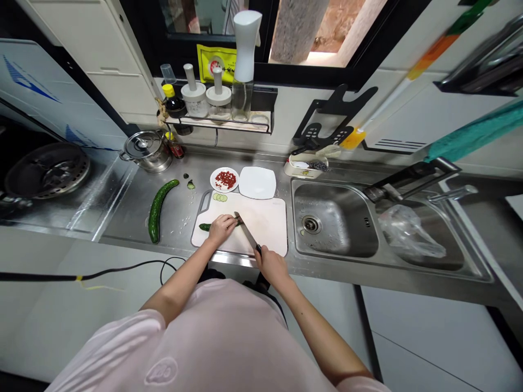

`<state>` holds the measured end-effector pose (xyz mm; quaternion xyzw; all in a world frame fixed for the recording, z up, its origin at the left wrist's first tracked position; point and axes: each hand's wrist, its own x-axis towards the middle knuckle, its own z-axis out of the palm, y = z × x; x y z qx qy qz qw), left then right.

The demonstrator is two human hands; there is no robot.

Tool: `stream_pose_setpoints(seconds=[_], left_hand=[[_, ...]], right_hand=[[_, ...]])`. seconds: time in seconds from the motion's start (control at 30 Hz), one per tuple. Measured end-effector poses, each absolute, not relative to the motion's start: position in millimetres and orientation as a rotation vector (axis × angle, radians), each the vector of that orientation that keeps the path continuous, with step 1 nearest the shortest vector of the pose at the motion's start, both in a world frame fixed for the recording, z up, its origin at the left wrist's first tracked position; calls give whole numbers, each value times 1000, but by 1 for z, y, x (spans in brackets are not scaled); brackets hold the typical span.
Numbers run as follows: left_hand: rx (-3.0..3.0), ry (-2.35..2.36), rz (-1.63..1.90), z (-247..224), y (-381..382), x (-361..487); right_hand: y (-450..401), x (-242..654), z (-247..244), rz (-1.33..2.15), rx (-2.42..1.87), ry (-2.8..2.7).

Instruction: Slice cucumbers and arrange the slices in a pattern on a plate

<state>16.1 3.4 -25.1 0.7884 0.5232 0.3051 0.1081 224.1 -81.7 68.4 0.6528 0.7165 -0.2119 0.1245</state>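
Note:
My left hand (222,229) is closed over a piece of cucumber (205,227) on the white cutting board (267,218); one end sticks out to the left of my fingers. My right hand (272,265) grips the handle of a kitchen knife (248,233). Its blade slants up and left, the tip close to my left fingertips at the cucumber's right end. Several cucumber slices (220,197) lie at the board's top left corner. A whole cucumber (159,209) rests on the steel counter, left of the board.
Behind the board stand a plate of chopped red pieces (225,179) and a white square plate (257,183). A steel pot (147,151) is at the back left. To the right is a sink (335,218) with a plastic bag (411,231) in its second basin. Cucumber scraps (190,185) dot the counter.

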Motion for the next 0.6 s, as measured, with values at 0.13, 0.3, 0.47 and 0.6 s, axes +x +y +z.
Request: stream_pose_setpoints(seconds=[0.13, 0.3, 0.47, 0.6], left_hand=[[2314, 1538, 896, -24, 4, 16], [2312, 1528, 883, -23, 5, 16], [2303, 1528, 877, -21, 5, 16], [2309, 1521, 874, -21, 5, 17]], right_hand=[[-80, 222, 72, -630, 1896, 2085], [-77, 219, 76, -644, 1898, 2054], [-74, 218, 72, -636, 1895, 2080], [-69, 213, 70, -632, 1899, 2086]])
